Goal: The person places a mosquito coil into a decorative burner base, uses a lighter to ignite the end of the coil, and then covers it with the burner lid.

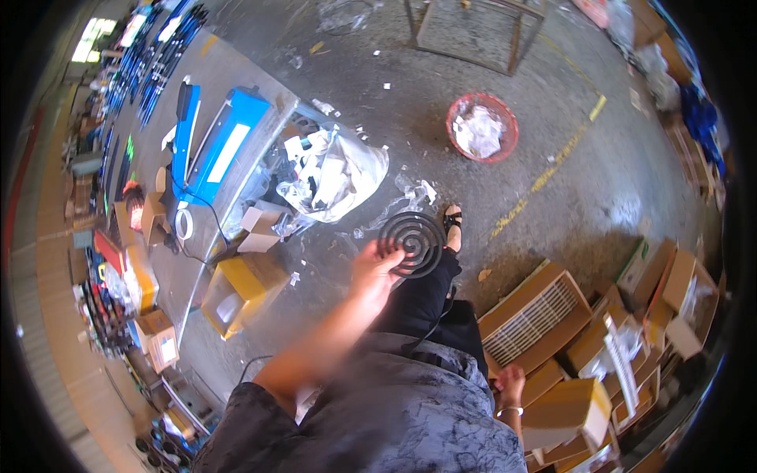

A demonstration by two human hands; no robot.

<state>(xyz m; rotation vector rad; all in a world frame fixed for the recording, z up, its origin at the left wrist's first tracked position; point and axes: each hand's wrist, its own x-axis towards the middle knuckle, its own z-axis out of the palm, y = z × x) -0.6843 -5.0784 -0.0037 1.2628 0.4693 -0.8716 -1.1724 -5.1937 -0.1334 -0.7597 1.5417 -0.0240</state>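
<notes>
Black, one spiral coil disc is pinched at its edge by the left hand; right hand, grip unclear, rests beside one cardboard box.

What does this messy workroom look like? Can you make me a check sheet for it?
Surface: grey concrete floor with paper scraps; a metal table on the left.
Job's things: a black spiral disc in the left hand; open cardboard boxes by the right hand, one holding a white grille.
Clutter: a clear bag of scraps, a red basket of paper, a yellow box below the table.
Grippers: left hand grips the disc at its edge; right hand is low beside the boxes, its fingers unclear.
Cables: a black cable runs from the blue machine on the table.
Surroundings: a metal frame at the top.
</notes>
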